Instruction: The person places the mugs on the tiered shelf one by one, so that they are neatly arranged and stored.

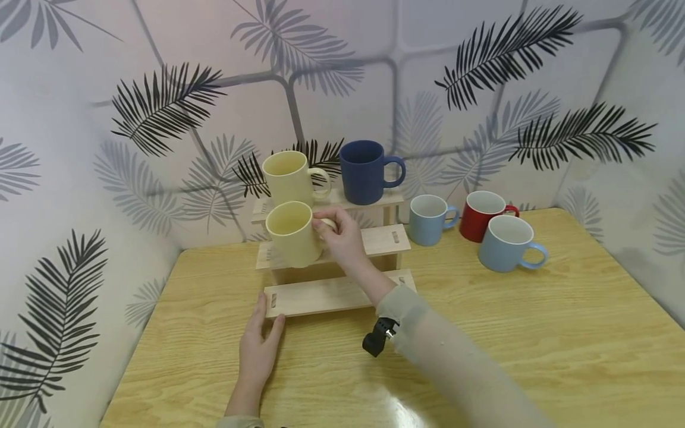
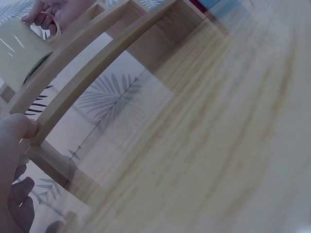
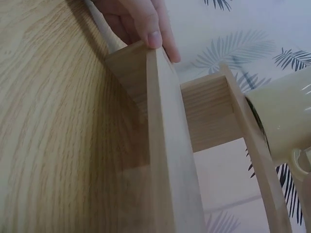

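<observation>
A three-tier wooden rack (image 1: 332,295) stands against the wall. The right hand (image 1: 345,241) pinches the handle of a yellow mug (image 1: 294,238), upright at the left part of the middle tier; in the right wrist view the mug (image 3: 284,116) is tilted by the camera angle, its base at the board. Whether it rests fully there I cannot tell. The left hand (image 1: 258,348) holds the left end of the lowest tier, thumb at the front edge, also seen in the left wrist view. On the top tier stand another yellow mug (image 1: 289,181) and a dark blue mug (image 1: 365,172).
Right of the rack on the wooden table (image 1: 481,333) stand a light blue mug (image 1: 426,221), a red mug (image 1: 475,220) and a second light blue mug (image 1: 503,245). A leaf-patterned wall (image 1: 342,71) rises behind. A black strap (image 1: 379,337) is at the right wrist.
</observation>
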A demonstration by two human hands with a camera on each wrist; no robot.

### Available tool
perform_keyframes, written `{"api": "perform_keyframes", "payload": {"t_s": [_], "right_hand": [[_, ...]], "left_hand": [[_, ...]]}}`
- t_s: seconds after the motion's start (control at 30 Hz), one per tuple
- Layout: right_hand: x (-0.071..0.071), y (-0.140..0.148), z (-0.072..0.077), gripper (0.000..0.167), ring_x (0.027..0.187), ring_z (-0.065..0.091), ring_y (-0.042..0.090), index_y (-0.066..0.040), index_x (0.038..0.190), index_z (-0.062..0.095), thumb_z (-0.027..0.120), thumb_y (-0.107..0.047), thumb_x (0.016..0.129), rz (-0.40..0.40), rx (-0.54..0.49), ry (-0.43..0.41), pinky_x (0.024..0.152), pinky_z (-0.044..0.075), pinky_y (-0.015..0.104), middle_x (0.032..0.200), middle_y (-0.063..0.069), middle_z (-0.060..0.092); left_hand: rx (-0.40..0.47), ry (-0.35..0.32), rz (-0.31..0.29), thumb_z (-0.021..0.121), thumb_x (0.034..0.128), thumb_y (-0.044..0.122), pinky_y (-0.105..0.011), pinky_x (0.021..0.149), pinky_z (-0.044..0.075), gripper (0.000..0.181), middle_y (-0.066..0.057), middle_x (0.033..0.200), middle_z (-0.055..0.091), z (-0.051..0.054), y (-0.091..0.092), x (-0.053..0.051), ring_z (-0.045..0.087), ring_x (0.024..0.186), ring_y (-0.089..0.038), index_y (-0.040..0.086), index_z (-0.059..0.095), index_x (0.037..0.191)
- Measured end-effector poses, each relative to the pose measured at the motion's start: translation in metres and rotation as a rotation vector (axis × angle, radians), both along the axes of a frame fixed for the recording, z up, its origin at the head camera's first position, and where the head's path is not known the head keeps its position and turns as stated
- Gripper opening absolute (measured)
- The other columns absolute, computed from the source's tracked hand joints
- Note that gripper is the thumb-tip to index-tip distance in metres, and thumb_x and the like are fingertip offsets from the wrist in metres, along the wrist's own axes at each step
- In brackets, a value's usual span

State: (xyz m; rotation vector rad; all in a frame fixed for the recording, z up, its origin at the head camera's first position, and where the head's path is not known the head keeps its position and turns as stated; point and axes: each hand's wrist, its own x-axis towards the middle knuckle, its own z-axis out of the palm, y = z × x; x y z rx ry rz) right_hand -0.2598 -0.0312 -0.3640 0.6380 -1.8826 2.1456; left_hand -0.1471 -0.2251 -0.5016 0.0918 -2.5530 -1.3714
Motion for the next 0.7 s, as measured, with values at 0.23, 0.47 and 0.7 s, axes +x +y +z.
{"api": "perform_keyframes", "payload": {"t_s": [0.23,0.47,0.7], "right_hand": [[-0.023,0.001,-0.027,0.019,0.096,0.054,0.009,0.010,0.107,0.058,0.061,-0.001,0.092,0.023,0.009,0.015,0.082,0.046,0.019,0.112,0.021,0.061],[-0.022,0.012,-0.032,0.027,0.098,0.052,0.017,-0.002,0.117,0.059,0.062,-0.016,0.095,-0.013,0.195,0.056,0.083,0.047,0.027,0.112,0.010,0.059],[0.000,0.043,-0.030,0.032,0.113,0.050,0.033,0.007,0.122,0.055,0.061,-0.004,0.093,-0.045,0.297,0.185,0.096,0.047,0.045,0.127,0.023,0.048]], "left_hand": [[-0.011,0.001,0.010,0.051,0.0974,0.044,-0.042,0.116,0.017,0.071,-0.006,0.157,0.019,0.001,0.001,0.000,0.018,0.143,-0.024,0.009,0.020,0.152],[-0.013,-0.003,0.009,0.051,0.0975,0.043,-0.042,0.116,0.017,0.071,-0.005,0.157,0.019,0.002,0.001,0.000,0.018,0.143,-0.024,0.009,0.020,0.152],[-0.014,-0.005,0.017,0.051,0.0971,0.044,-0.042,0.116,0.017,0.072,-0.005,0.157,0.020,0.001,0.000,0.000,0.018,0.143,-0.024,0.010,0.021,0.152]]}}
